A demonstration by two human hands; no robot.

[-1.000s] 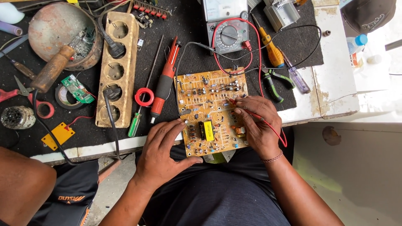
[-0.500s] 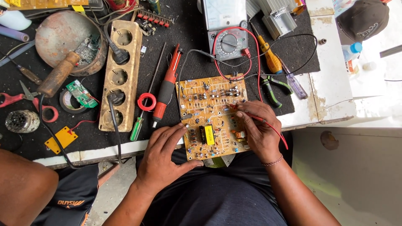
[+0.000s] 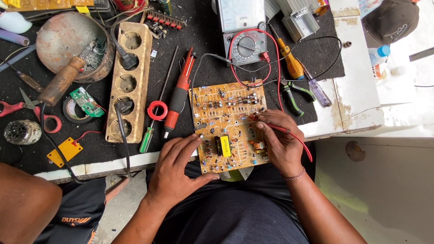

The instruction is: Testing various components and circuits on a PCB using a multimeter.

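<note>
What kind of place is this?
Likely an electronics repair bench: the right hand holds a red test probe to an orange-brown circuit board, beside a grey analog multimeter and a red-handled soldering iron.

Place: my electronics repair workbench.
Signs: analog multimeter [image 3: 242, 34] with red lead, soldering iron [image 3: 178, 97], wooden socket strip [image 3: 129, 81], screwdrivers, pliers [image 3: 294, 97].
Surface: black mat [image 3: 199, 58], worn white table [image 3: 352, 90].
</note>
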